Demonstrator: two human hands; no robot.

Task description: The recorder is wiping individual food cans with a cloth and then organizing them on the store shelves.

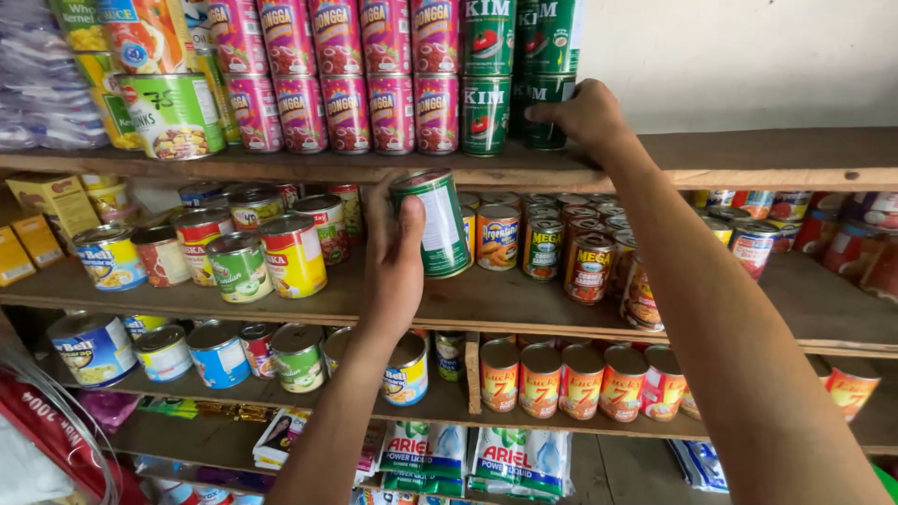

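Note:
My left hand [393, 257] is raised in front of the middle shelf and grips a green can [432, 223] with a white side label, tilted a little. My right hand [585, 114] reaches up to the top shelf and rests its fingers on a green can [547, 114] at the right end of a stacked row of green cans [487, 79]. To the left of these stand stacked pink cans [346, 75].
Wooden shelves [767, 154] hold several tins: yellow and green ones at the middle left [267, 252], orange-brown ones at the middle right [589, 262], orange cans below [580, 379]. Sachet packs [468, 458] lie on the lowest shelf. The top shelf right of my hand is bare.

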